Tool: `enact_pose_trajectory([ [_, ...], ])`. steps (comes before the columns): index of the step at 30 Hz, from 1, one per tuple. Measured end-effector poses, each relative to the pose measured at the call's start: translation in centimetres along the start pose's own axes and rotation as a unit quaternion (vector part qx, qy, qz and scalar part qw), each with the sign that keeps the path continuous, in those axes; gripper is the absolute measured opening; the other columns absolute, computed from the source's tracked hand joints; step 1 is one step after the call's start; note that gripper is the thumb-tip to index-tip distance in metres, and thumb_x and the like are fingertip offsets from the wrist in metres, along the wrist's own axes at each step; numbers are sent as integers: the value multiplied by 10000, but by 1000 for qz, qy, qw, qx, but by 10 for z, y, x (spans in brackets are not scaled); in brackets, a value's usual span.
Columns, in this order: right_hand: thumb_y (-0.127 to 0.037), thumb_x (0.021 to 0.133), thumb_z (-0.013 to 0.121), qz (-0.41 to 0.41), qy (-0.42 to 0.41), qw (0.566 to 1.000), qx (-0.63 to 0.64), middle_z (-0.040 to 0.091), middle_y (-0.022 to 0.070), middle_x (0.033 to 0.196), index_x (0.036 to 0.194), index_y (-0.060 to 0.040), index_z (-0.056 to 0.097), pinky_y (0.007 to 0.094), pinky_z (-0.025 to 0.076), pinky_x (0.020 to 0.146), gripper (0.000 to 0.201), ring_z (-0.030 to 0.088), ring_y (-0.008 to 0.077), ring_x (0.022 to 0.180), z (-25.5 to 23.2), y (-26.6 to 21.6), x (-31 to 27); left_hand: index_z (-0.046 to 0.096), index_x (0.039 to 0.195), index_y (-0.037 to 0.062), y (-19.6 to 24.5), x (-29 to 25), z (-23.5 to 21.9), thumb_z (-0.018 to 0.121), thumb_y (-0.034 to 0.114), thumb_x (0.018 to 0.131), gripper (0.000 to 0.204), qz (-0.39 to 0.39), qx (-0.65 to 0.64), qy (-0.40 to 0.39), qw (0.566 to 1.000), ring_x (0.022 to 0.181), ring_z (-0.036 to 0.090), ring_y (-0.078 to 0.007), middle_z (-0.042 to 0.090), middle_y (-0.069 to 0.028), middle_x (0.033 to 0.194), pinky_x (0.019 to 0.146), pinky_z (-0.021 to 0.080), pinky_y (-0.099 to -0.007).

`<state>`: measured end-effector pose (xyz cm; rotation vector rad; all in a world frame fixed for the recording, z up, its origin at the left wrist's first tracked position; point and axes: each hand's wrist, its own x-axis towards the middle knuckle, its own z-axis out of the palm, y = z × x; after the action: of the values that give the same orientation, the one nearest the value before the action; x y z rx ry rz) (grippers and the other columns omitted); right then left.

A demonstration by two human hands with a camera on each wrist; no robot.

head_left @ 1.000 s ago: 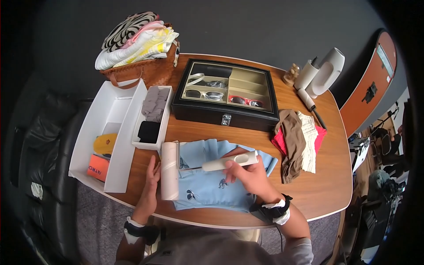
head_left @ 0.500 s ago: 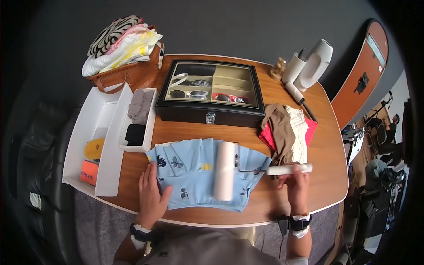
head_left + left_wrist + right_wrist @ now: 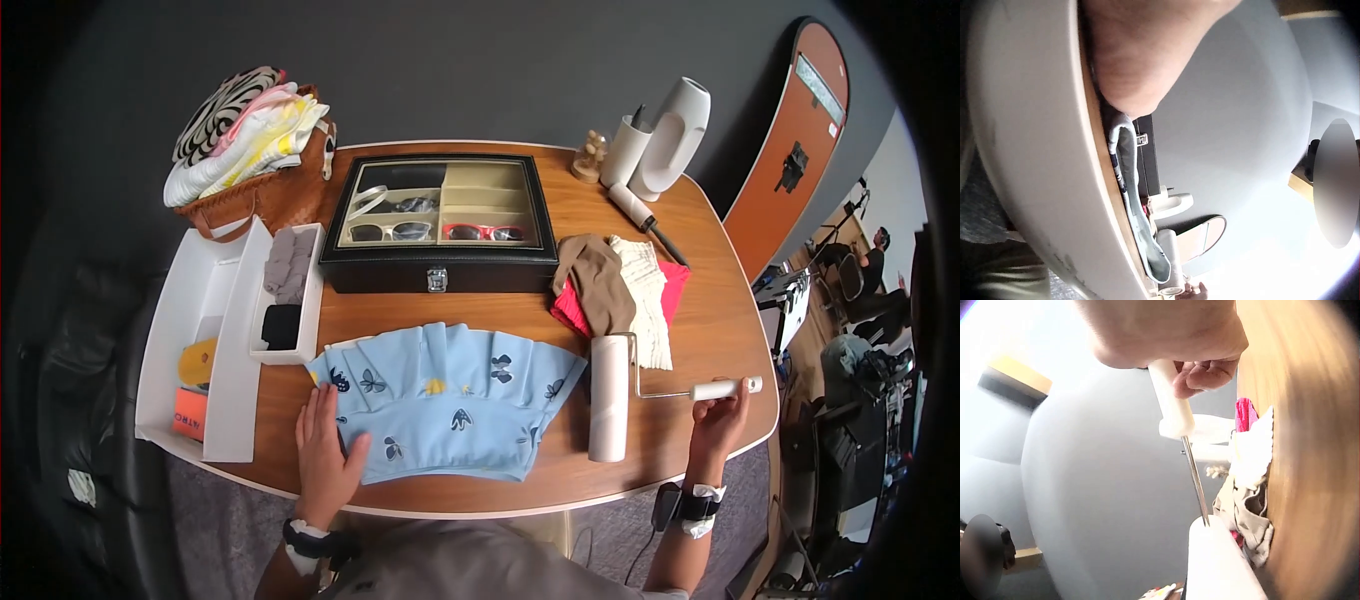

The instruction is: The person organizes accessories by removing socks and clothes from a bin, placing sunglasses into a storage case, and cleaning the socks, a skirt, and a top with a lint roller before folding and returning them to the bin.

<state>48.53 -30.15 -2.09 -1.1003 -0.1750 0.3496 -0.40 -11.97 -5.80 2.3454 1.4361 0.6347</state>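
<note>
The right hand (image 3: 718, 425), at the lower right of the head view, holds the lint roller (image 3: 609, 398) by its handle, with fingers curled round it. The roller head is just beside the blue garment (image 3: 450, 405) at lower centre. The left hand (image 3: 328, 455) rests on the garment's left edge, fingers extended; it seems they press lightly, but the wrist view is poor.
</note>
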Motion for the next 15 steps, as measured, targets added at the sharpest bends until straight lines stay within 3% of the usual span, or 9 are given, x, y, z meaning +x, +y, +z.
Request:
enact_pose_trajectory([
  [2,-511,1050,557,-5,44,998,38,572,20,713,976,-55,635,257,359,444,468,483,125,511,-13,4,15,356,1547,-44,-1,0,0,639,325,965,745,2,2,0,1000,1498,327,-430,401,-273,1574,1238,201,-544],
  [9,-501,1053,556,61,-11,996,63,566,29,730,952,-108,580,301,408,489,406,512,147,549,-54,29,59,384,1541,-6,-5,-2,3,675,302,945,731,2,-13,16,1000,1493,332,-429,415,-272,1564,1232,218,-550],
  [12,-492,1060,542,111,6,993,27,562,32,718,967,-104,583,334,433,511,401,531,169,556,-42,32,54,497,1440,32,-2,-6,1,745,215,885,635,12,-100,95,990,1390,434,-404,507,-248,1448,1159,331,-533],
  [15,-450,1064,532,187,0,981,-46,639,60,751,978,-104,593,345,476,540,362,608,205,592,-46,25,53,614,1246,60,-7,-15,-12,809,145,807,488,56,-133,56,988,1242,505,-362,570,-172,1296,1047,418,-491],
])
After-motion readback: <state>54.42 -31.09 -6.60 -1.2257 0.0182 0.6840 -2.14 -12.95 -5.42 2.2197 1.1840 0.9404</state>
